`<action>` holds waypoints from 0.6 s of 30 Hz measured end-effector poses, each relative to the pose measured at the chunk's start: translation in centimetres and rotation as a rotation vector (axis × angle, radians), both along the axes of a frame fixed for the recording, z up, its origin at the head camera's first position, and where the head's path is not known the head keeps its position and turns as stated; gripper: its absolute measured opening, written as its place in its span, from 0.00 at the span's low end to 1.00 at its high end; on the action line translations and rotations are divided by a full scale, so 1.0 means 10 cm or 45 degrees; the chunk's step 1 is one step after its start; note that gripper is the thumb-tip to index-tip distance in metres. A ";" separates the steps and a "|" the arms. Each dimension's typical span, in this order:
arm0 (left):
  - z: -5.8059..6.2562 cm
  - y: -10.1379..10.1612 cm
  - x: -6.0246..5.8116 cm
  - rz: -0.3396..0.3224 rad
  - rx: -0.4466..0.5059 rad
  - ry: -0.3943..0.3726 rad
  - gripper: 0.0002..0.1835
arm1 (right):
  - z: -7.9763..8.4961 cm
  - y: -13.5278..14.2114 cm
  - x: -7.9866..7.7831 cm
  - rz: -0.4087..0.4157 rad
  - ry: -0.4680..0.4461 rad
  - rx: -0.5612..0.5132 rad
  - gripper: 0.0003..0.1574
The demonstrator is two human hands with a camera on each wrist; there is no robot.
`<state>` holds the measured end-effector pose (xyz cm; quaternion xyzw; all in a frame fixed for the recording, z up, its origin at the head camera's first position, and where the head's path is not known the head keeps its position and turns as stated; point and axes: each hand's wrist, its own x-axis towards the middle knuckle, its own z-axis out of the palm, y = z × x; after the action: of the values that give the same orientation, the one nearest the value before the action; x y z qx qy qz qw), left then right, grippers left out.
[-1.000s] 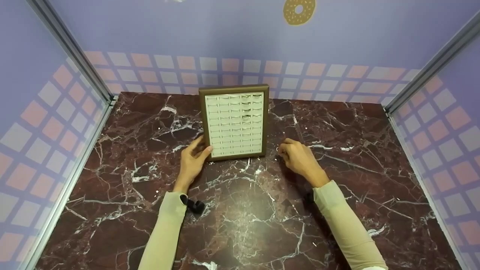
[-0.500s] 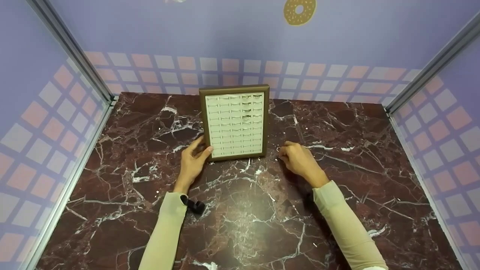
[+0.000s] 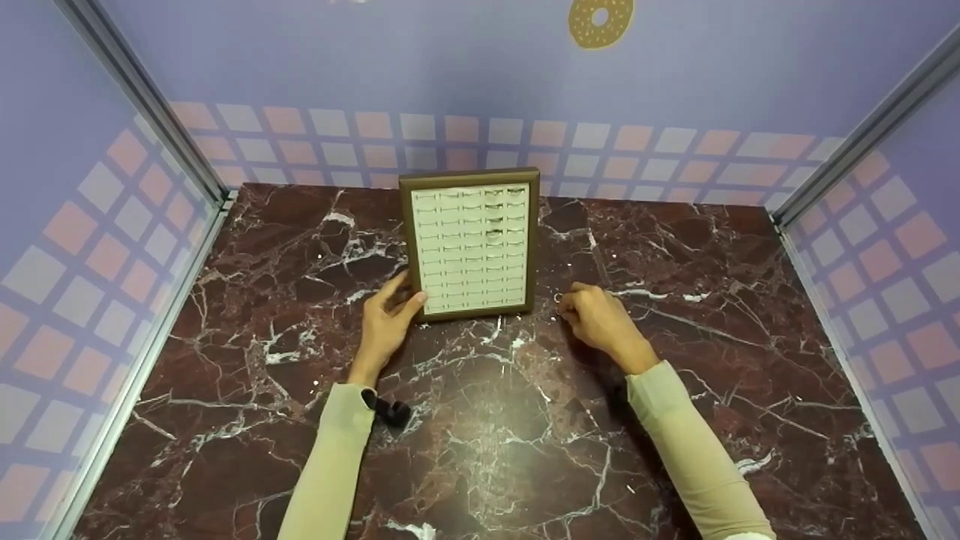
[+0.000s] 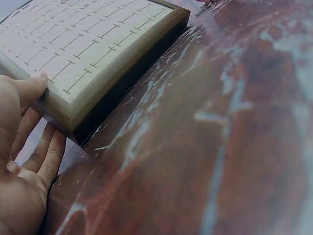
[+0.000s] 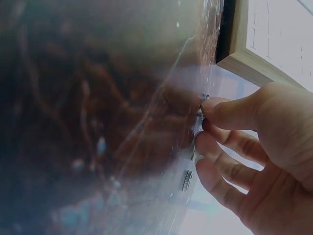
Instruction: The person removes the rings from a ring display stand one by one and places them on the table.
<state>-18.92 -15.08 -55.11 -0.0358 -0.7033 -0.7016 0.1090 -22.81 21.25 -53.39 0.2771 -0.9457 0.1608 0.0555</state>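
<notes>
A ring display board [image 3: 472, 285] with a brown wooden frame and a white slotted face stands tilted at the back middle of the table. Several rings [image 3: 493, 234] sit in its upper right slots. My left hand [image 3: 386, 321] grips the lower left edge, thumb on the front and fingers behind, as the left wrist view also shows. Right of the board, my right hand [image 3: 598, 321] is low at the tabletop. Its thumb and index finger pinch a small silvery ring [image 5: 202, 117], mostly hidden by the fingertips. Another ring [image 5: 187, 180] lies on the table beside the other fingers.
The dark red marble tabletop [image 3: 480, 420] has white veins and small pale specks. Purple walls [image 3: 480, 75] with pink and white squares stand at the back and both sides. A black strap [image 3: 391, 411] hangs at the left wrist.
The right hand's fingers have shifted slightly down toward the tabletop. The left hand and the board have stayed in place.
</notes>
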 end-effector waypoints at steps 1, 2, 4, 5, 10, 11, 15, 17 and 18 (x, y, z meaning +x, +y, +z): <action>0.00 0.00 0.00 0.002 0.000 0.001 0.29 | 0.00 0.00 0.00 0.002 -0.003 0.000 0.10; 0.00 0.01 0.00 0.003 0.001 0.003 0.29 | 0.01 0.00 0.00 0.005 -0.004 -0.001 0.10; 0.00 0.01 0.00 0.006 -0.002 0.005 0.29 | 0.01 0.00 0.00 0.010 -0.005 -0.003 0.10; 0.00 0.01 0.00 0.007 -0.008 0.008 0.29 | 0.01 0.00 0.00 0.013 -0.005 -0.003 0.10; 0.00 0.00 0.00 -0.007 -0.010 0.038 0.28 | 0.00 0.00 -0.02 0.050 0.000 -0.030 0.10; 0.00 0.00 0.00 -0.011 -0.005 0.044 0.28 | 0.01 0.00 -0.02 0.059 0.001 -0.039 0.10; 0.00 0.00 -0.01 -0.012 0.022 0.049 0.28 | 0.04 0.00 -0.04 0.077 -0.002 -0.078 0.08; 0.00 0.00 0.00 -0.009 0.029 0.045 0.28 | 0.07 -0.01 -0.05 0.081 -0.006 -0.097 0.08; 0.00 0.00 0.00 -0.006 0.029 0.043 0.28 | 0.09 -0.01 -0.06 0.084 -0.005 -0.107 0.09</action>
<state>-18.96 -15.05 -55.09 -0.0481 -0.6932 -0.7092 0.1195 -23.43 21.12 -52.46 0.3054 -0.9285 0.2025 0.0599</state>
